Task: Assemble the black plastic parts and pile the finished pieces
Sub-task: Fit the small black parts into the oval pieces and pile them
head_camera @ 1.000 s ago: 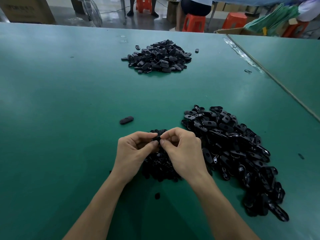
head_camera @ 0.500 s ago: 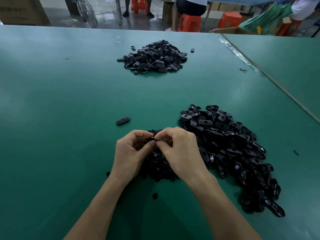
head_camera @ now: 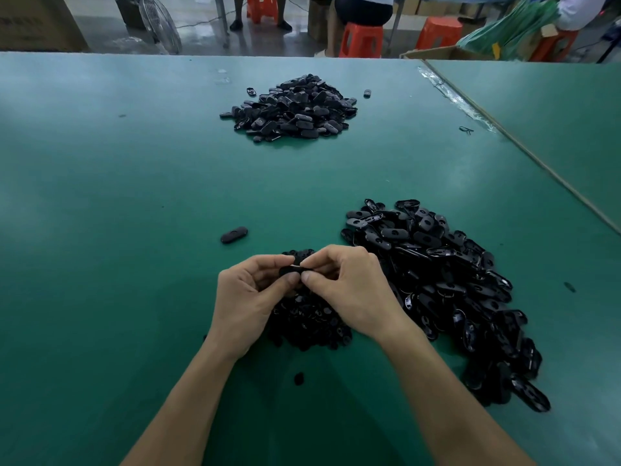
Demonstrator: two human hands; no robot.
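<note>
My left hand (head_camera: pixel 247 297) and my right hand (head_camera: pixel 349 290) meet over the near middle of the green table (head_camera: pixel 134 230). Between their fingertips they pinch one small black oval part (head_camera: pixel 289 270). Under the hands lies a small heap of tiny black parts (head_camera: pixel 309 324). A large heap of black oval shells (head_camera: pixel 447 284) spreads to the right of my right hand. At the far middle sits a pile of closed black pieces (head_camera: pixel 292 109). One single closed piece (head_camera: pixel 234 235) lies apart, up and left of my left hand.
A tiny black part (head_camera: pixel 298 378) lies between my forearms. A seam (head_camera: pixel 524 153) runs diagonally where a second table joins on the right. Beyond the far edge are orange stools (head_camera: pixel 361 40), a floor fan (head_camera: pixel 160 23), boxes and seated people.
Both hands have stayed together over the small heap, working the pinched part. The camera has tipped slightly, so the scene has slid a little in the frame.
</note>
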